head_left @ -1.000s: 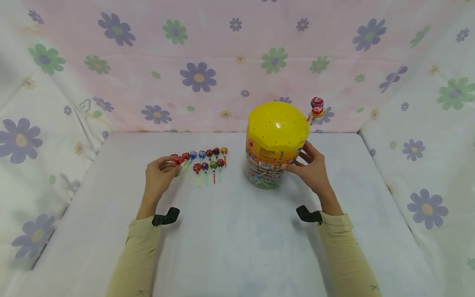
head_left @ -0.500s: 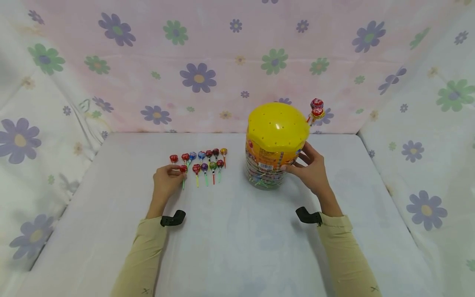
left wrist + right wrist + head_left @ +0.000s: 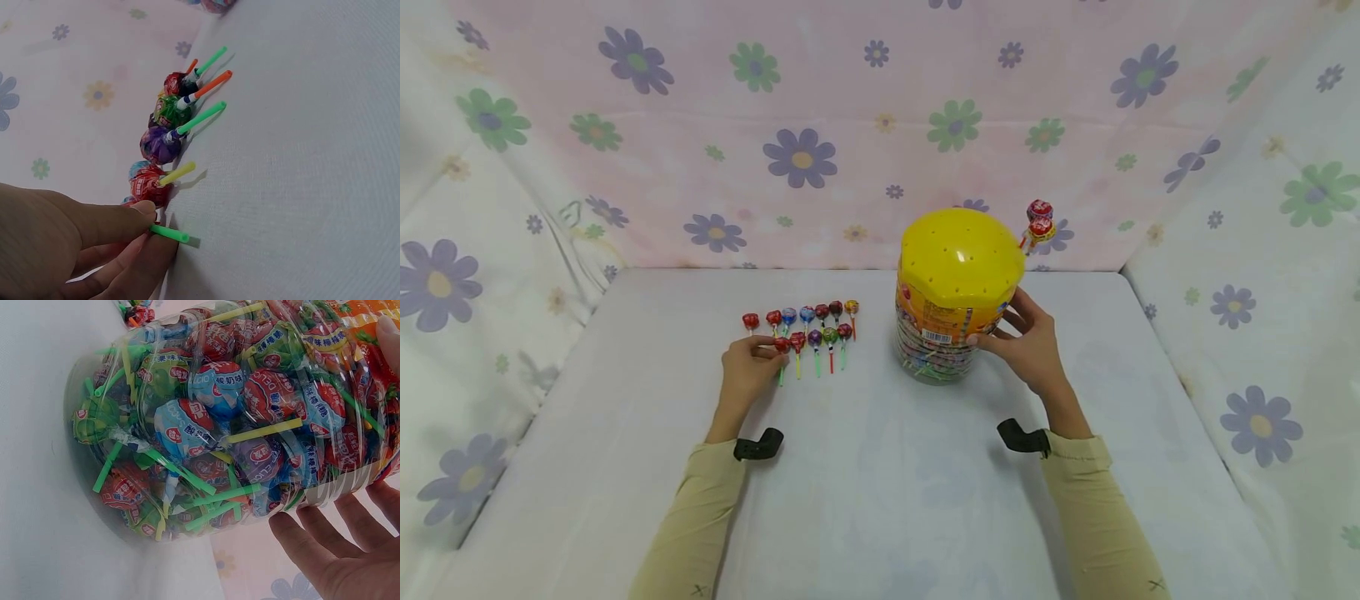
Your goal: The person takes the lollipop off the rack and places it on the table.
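My left hand [image 3: 748, 371] pinches a red lollipop [image 3: 782, 344] between thumb and fingers, at the left end of the front row. Its green stick [image 3: 170, 234] points away from the fingers in the left wrist view. Right beside it lies a red lollipop with a yellow stick [image 3: 150, 184], then a purple one [image 3: 815, 338], a green one [image 3: 830, 335] and a dark red one [image 3: 845, 331]. On the right, my right hand [image 3: 1030, 342] holds the side of a clear candy jar [image 3: 934, 354], thumb in front. Wrapped lollipops fill the jar [image 3: 219, 425] beneath its yellow lid [image 3: 962, 254].
Behind the front row runs a back row of lollipops, from a red one [image 3: 751, 320] to a yellow one [image 3: 852, 307]. A few lollipops [image 3: 1041, 227] stick up beside the lid's right edge. Flowered cloth [image 3: 850, 108] stands behind the white table [image 3: 880, 500].
My left hand has carried the red lollipop rightward and toward me, from the left end of the back row to beside the front row. The right hand and jar have stayed in place.
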`<act>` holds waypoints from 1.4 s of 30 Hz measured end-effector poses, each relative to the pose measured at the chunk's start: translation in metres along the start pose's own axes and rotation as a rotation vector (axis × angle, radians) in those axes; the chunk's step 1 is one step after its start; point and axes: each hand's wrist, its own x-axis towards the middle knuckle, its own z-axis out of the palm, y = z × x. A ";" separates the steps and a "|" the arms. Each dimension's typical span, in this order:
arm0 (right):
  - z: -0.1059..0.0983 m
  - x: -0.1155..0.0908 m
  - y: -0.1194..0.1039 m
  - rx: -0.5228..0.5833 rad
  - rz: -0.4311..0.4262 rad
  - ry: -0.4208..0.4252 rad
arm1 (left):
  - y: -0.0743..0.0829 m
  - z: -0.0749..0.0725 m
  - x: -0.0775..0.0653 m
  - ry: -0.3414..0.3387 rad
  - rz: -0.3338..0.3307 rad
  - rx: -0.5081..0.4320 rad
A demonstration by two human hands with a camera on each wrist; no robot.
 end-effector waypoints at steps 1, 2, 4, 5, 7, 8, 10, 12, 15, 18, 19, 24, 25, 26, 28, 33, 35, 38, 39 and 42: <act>0.000 0.000 0.000 0.000 -0.001 0.000 | 0.000 0.000 0.000 0.004 0.001 -0.001; 0.000 0.000 0.000 -0.001 -0.001 0.001 | 0.000 0.001 -0.001 0.010 0.001 -0.001; 0.000 0.000 0.000 0.000 -0.001 0.002 | 0.000 0.001 -0.002 0.024 0.003 0.000; 0.000 0.000 0.000 0.000 0.000 0.003 | 0.000 0.002 -0.002 0.031 0.005 0.002; 0.000 0.000 0.000 0.000 0.001 0.004 | 0.000 0.003 -0.003 0.048 0.007 0.002; 0.000 0.000 0.000 0.001 0.001 0.004 | 0.000 0.003 -0.004 0.059 0.008 0.003; 0.000 0.000 0.000 0.001 0.001 0.003 | 0.000 0.003 -0.004 0.077 0.004 0.004; 0.000 0.000 0.000 -0.001 0.003 0.003 | 0.000 0.003 -0.005 0.092 -0.005 -0.001; 0.000 0.000 0.001 -0.005 0.005 0.002 | 0.001 0.003 -0.007 0.109 -0.014 -0.009; 0.000 0.000 0.000 -0.003 0.004 0.004 | 0.001 0.002 -0.007 0.121 0.002 -0.011; 0.000 0.000 0.000 -0.002 0.004 0.005 | 0.001 0.002 -0.007 0.124 0.008 -0.008; 0.000 0.000 0.001 -0.004 0.004 0.008 | 0.000 0.003 -0.005 0.118 0.019 0.001; 0.000 0.000 0.000 -0.005 0.004 0.008 | 0.000 0.003 -0.005 0.114 0.016 0.004; 0.000 0.000 0.000 -0.006 0.006 0.009 | 0.000 0.003 -0.005 0.109 0.013 0.003; 0.000 0.000 0.000 -0.005 0.009 0.009 | 0.000 0.002 -0.006 0.097 0.010 0.006; 0.001 -0.001 0.000 0.008 0.018 0.003 | 0.004 -0.003 -0.010 0.089 0.013 0.023; 0.001 -0.002 0.000 0.012 0.020 0.001 | 0.009 -0.007 -0.012 0.089 0.034 0.016; 0.001 -0.002 0.000 0.011 0.013 0.001 | 0.022 -0.014 -0.015 0.085 0.120 -0.026; 0.001 -0.001 0.000 0.011 0.010 0.001 | 0.028 -0.016 -0.015 0.085 0.163 -0.045; 0.000 0.000 -0.001 0.008 0.014 0.002 | 0.052 -0.020 -0.018 0.077 0.299 -0.121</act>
